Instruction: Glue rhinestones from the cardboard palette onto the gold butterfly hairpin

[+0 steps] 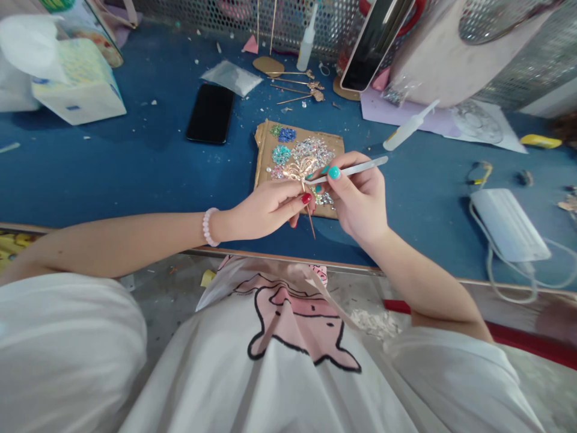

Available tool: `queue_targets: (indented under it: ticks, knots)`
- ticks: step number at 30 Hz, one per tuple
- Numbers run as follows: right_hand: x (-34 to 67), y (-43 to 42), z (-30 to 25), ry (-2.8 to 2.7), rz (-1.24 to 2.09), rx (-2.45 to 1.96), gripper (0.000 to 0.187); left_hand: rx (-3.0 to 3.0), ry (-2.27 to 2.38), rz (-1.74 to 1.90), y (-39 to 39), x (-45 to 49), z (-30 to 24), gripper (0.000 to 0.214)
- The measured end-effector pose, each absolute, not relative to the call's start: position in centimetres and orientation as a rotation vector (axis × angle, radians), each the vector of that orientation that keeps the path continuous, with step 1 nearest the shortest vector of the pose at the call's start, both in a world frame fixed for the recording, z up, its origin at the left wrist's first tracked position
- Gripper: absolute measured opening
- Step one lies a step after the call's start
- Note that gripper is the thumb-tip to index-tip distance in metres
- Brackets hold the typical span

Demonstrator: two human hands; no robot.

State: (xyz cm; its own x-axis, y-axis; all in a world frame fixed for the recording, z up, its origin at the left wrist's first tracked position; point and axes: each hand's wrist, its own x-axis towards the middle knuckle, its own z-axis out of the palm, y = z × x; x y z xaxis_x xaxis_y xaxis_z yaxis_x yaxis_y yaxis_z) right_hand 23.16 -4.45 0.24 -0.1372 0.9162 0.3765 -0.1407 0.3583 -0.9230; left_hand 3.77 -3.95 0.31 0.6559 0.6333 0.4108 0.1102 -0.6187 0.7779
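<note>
My left hand (265, 207) pinches a gold hairpin (301, 171) with a filigree top, its thin stem pointing down toward me. My right hand (356, 195) grips a white pen-like picking tool (356, 169), its tip touching the hairpin's ornament. Both hands hover over a piece of brown cardboard (264, 150) that carries small heaps of blue, teal, green and silver rhinestones (311, 150). The cardboard lies on a blue table (135, 162).
A black phone (210, 112) lies left of the cardboard, a tissue box (76, 84) further left. Behind are more gold hairpins (295, 84), a glue bottle (307, 42), a second glue bottle (408, 127), a propped tablet (374, 42). A face mask (509, 225) lies right.
</note>
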Motion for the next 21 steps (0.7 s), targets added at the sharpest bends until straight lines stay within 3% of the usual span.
queue_targets:
  ticks: [21]
  knots:
    - [23.26,-4.41,0.04,-1.374,1.078,-0.784,0.033,2.097,0.585,0.88,-3.9,3.71,0.32,0.023]
